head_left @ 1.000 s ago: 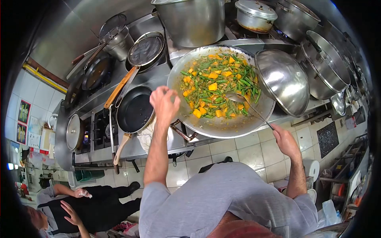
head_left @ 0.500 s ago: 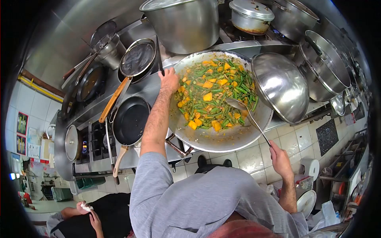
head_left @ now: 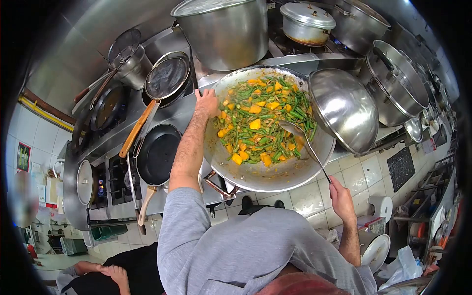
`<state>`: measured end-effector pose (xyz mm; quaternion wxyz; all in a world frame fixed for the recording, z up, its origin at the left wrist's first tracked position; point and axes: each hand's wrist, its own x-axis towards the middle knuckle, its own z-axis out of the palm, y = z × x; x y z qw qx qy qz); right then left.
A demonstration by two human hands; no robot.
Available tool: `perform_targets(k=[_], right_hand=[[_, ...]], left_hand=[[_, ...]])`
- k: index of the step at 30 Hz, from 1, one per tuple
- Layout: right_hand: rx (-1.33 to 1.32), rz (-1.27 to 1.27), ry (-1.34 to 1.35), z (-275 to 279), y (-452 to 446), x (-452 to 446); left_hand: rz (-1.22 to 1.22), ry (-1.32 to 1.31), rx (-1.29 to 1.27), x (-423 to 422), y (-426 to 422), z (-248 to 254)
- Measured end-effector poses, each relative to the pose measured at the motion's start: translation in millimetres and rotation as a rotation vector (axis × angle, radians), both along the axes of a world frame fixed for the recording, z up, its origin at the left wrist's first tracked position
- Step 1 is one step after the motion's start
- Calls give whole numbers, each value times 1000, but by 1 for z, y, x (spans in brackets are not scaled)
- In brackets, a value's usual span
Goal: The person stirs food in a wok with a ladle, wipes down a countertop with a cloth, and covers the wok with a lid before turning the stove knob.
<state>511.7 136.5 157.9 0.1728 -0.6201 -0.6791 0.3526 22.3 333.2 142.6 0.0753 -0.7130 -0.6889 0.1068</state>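
Note:
A large wide wok (head_left: 275,183) holds green beans (head_left: 268,139) mixed with orange chunks that look like pumpkin (head_left: 254,124). My left hand (head_left: 207,102) is closed at the wok's left rim, its fingertips partly hidden. My right hand (head_left: 341,196) grips the end of a long-handled metal ladle (head_left: 293,129). The ladle's bowl rests among the vegetables on the right side of the wok. A big domed metal lid or bowl (head_left: 344,110) leans against the wok's right edge.
Behind the wok stand a tall stockpot (head_left: 223,42) and a lidded pot (head_left: 307,24). Left of my arm are a black frying pan (head_left: 158,152) and a strainer (head_left: 168,76). Another person's hands (head_left: 115,273) show at lower left.
The view has shifted slightly. My hands keep their places on the wok and ladle. The other person's hands have come together, and the white thing in them no longer shows.

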Motion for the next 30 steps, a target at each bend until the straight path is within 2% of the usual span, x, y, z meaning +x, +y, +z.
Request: perform_targets(k=[4, 6, 7, 9, 10, 12, 13, 15, 16, 18, 20, 23, 24, 27, 30], right_hand=[[61, 35, -1, -1, -2, 3], [220, 39, 42, -6, -5, 7], [217, 48, 46, -7, -6, 9], [97, -24, -20, -10, -5, 15], [96, -15, -18, -10, -3, 20], [296, 140, -129, -10, 4, 30], [298, 159, -126, -10, 4, 30], [320, 79, 45, -11, 1, 29], [314, 105, 49, -16, 3, 33], [281, 183, -57, -23, 11, 43], [338, 230, -69, -12, 15, 47], [422, 250, -17, -23, 16, 46], [453, 222, 41, -29, 16, 47], [353, 293, -87, -19, 19, 47], [369, 327, -3, -3, 12, 23]], left_hand=[[26, -25, 38, -2, -14, 10], [50, -74, 184, -4, -26, 17], [60, -70, 181, -3, -34, 21], [101, -274, 252, -1, -51, 31], [109, -271, 254, 1, -59, 31], [157, -478, 337, 4, -76, 32], [176, -475, 342, 5, -86, 32], [183, -652, 410, 11, -106, 30], [209, -647, 414, 14, -116, 29], [219, -848, 440, 23, -136, 28], [262, -900, 459, 32, -156, 28], [140, -1185, 474, 46, -186, 29], [155, -1183, 482, 54, -195, 35], [43, -1431, 483, 72, -221, 50], [-33, -1628, 422, 88, -249, 80]])
